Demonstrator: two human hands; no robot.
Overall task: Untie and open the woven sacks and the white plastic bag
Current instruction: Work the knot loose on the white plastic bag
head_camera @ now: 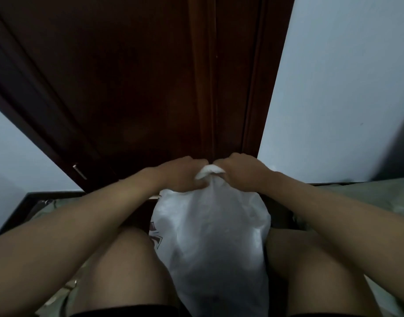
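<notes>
A white plastic bag [210, 236] stands upright between my bare knees, full and bulging, with dark print on its left side. Its top is gathered into a twisted knot [209, 171]. My left hand [180, 177] grips the knot from the left and my right hand [239, 172] grips it from the right, fingers closed on the plastic, knuckles nearly touching. Pale greenish woven sacks lie low at the left [50, 209] and at the right [379, 195], partly hidden by my forearms.
A dark brown wooden door [139, 88] with its frame rises straight ahead, a metal handle [79, 172] at its lower left. Pale walls flank it on both sides. A dark skirting board [18, 211] runs along the floor. A dark object [399, 152] stands at the right edge.
</notes>
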